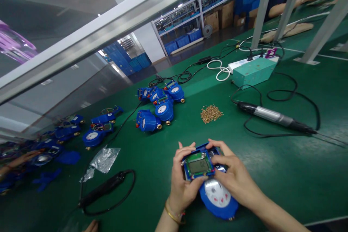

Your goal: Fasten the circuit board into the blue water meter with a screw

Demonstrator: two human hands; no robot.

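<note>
Both my hands hold a blue water meter at the front of the green bench mat (282,177). My left hand (183,186) grips the left side of a blue frame carrying a green circuit board with an LCD screen (199,165). My right hand (233,174) presses on the frame's right side. Below them lies the meter's blue body with its white dial (216,197), partly hidden by my right hand. A small pile of brass screws (211,114) lies ahead of my hands, beyond the frame.
Several blue meters (161,105) stand ahead with brass fittings. An electric screwdriver (274,117) lies right, another (104,188) left beside a clear plastic bag (104,159). A teal box (254,72) and power strip (244,64) sit behind. A co-worker's arm (304,0) shows top right.
</note>
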